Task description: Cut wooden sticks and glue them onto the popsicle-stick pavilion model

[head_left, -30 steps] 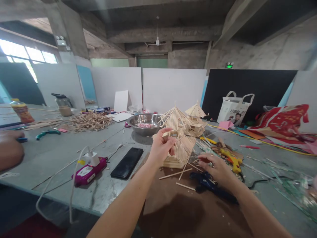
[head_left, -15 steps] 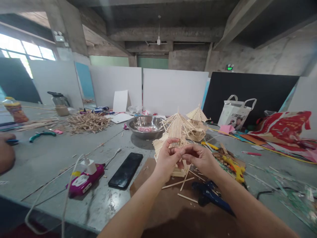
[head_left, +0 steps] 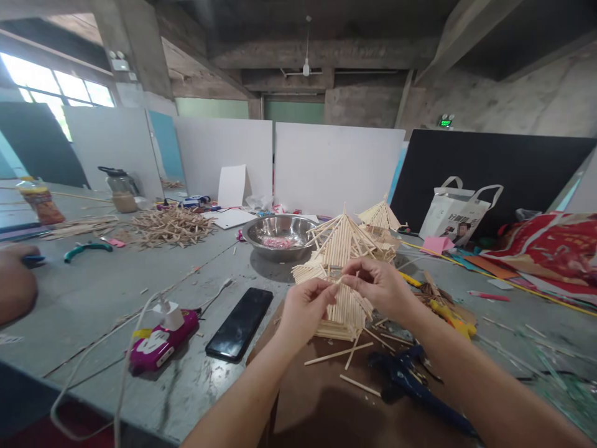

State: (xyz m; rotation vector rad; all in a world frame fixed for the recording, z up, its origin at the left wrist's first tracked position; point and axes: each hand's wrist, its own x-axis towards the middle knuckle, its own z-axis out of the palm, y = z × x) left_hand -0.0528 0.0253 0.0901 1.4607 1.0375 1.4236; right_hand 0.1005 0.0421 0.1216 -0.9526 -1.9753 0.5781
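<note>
My left hand point(head_left: 303, 308) and my right hand point(head_left: 380, 283) meet fingertip to fingertip in front of a model pavilion point(head_left: 342, 239) built of thin wooden sticks. Both are closed in a pinch. Between the fingertips is a small pale piece point(head_left: 340, 280), too small to name surely. The model stands on a brown board point(head_left: 317, 398), partly hidden by my hands. Loose wooden sticks point(head_left: 338, 353) lie before it. Below my right forearm is a dark blue hand tool point(head_left: 405, 373), partly covered.
A phone point(head_left: 240, 323) and a purple power strip point(head_left: 163, 342) lie left. Behind are a steel bowl point(head_left: 280, 252), a stick pile point(head_left: 172, 227) and a second stick model point(head_left: 380, 214). A yellow glue gun point(head_left: 452, 318) lies right. Another person's arm point(head_left: 16, 286) shows at far left.
My hands have tilted and drawn slightly apart, the right one higher, uncovering more of the model's lower part. The whole view has shifted a little.
</note>
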